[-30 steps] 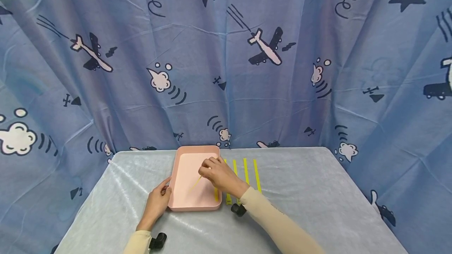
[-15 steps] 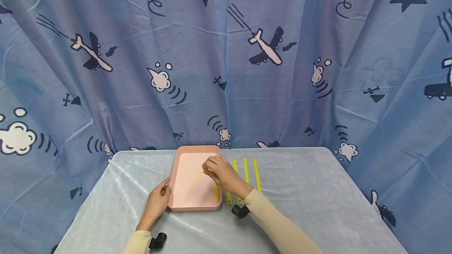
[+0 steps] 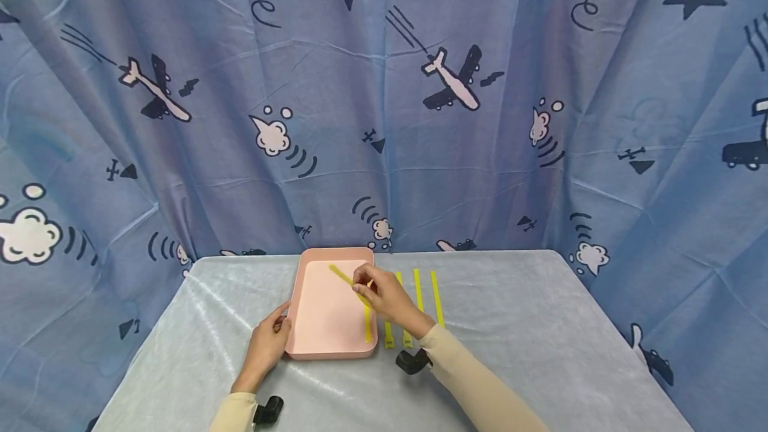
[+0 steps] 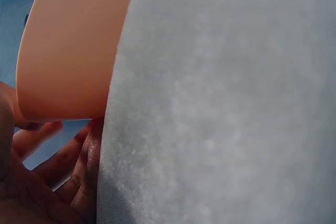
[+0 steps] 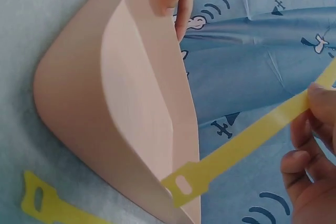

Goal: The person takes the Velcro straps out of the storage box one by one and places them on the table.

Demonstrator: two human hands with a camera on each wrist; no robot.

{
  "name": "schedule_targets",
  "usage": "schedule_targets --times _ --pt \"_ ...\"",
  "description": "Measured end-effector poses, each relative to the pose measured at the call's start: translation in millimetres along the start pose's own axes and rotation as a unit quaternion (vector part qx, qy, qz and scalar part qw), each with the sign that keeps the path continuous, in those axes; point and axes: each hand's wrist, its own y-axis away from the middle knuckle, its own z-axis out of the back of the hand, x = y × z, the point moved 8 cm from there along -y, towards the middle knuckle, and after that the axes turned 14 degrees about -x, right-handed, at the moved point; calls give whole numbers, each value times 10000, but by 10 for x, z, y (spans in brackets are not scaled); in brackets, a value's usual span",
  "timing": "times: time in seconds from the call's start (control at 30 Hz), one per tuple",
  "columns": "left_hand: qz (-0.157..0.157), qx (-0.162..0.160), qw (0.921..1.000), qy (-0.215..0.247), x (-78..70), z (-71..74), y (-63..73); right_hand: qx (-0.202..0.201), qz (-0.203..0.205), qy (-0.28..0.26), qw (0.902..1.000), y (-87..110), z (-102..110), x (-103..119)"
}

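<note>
My right hand (image 3: 384,292) pinches a yellow slotted cable strap (image 3: 341,275) between thumb and fingers, above the right side of the pink tray (image 3: 318,355). In the right wrist view, the slotted head of the held strap (image 5: 252,140) overlaps the tray's rim in the picture; whether they touch I cannot tell. Another yellow strap (image 3: 368,325) lies lengthwise along the tray's right inner side. At the tray's left wall, my left hand (image 3: 265,345) rests with extended fingers (image 4: 93,150) against the outside.
Several more yellow straps (image 3: 437,295) lie in a row on the grey cloth-covered table (image 3: 540,352), right of the tray and partly under my right arm. A blue patterned curtain (image 3: 384,119) hangs behind the table.
The held strap has turned from pointing down-left to pointing up-left, and more of it shows. My right hand has shifted slightly right; my left hand and the tray have stayed still.
</note>
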Motion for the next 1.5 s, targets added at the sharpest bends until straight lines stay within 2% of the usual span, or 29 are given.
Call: schedule_targets --times 0.13,0.27,0.4,0.47,0.53,0.6,0.73,1.27,1.5 --pt "2 13 10000 41 -6 -2 -3 -293 -586 -218 9976 7 62 -91" --pt "-15 17 10000 67 -8 -7 -7 -593 -1276 -535 9886 18 148 -96" --pt "-49 -1 10000 78 -17 1 -11 -853 -2137 -1167 9662 45 182 -217" --pt "-49 -9 10000 82 -26 9 -14 -1038 -2470 -1522 9513 68 168 -365" --pt "-34 2 10000 92 -33 14 -17 -1166 -2653 -1764 9407 80 186 -398" --pt "-23 7 10000 78 -33 15 -17 -1256 -2745 -1896 9343 92 197 -423" --pt "-18 3 10000 60 -27 13 -15 -1354 -2814 -2014 9284 112 214 -441" --pt "36 45 9999 93 9 -1 -6 -1612 -3280 -1899 9112 275 369 -615" --pt "31 11 10000 73 -6 11 3 -1657 -3398 -1640 9112 360 506 -683"
